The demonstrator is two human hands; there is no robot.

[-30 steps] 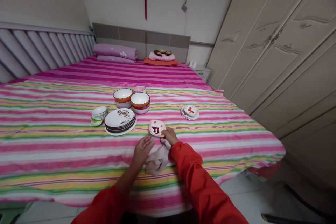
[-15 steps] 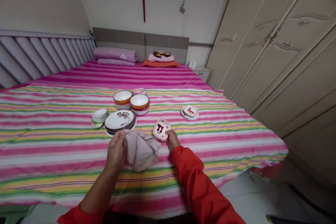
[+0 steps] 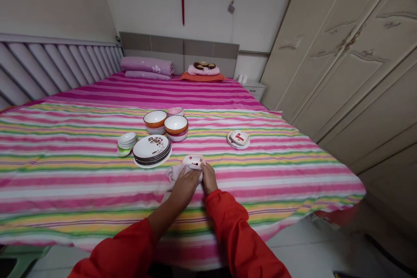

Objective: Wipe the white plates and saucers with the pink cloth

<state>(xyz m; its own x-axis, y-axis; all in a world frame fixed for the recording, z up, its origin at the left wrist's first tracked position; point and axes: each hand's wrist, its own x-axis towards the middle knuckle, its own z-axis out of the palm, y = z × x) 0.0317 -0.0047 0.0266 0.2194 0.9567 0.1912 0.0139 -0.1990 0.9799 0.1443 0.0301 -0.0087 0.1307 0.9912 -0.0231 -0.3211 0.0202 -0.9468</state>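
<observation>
My right hand (image 3: 209, 177) is closed on the right edge of a small pink dish (image 3: 192, 159) with spots. Pressed against the near part of that dish, my left hand (image 3: 186, 185) grips a pale grey-pink cloth (image 3: 175, 173). The cloth and fingers cover most of the dish's inside. Left of the hands lies a stack of plates (image 3: 151, 148) with dark rims and a brown pattern. Beyond it stand stacked bowls (image 3: 176, 124) with orange sides and white insides.
Small white bowls (image 3: 127, 139) sit stacked on a green dish (image 3: 124, 151) at the left. To the right is a short stack of small plates (image 3: 238, 145) topped by a dish with a red mark (image 3: 240, 137). All rest on a striped bed sheet (image 3: 276, 178). A wardrobe (image 3: 342, 69) stands at the right.
My left hand has moved right with the cloth, from beside the dish onto it. The dish has shifted slightly left and nearer, and the cloth now covers part of it.
</observation>
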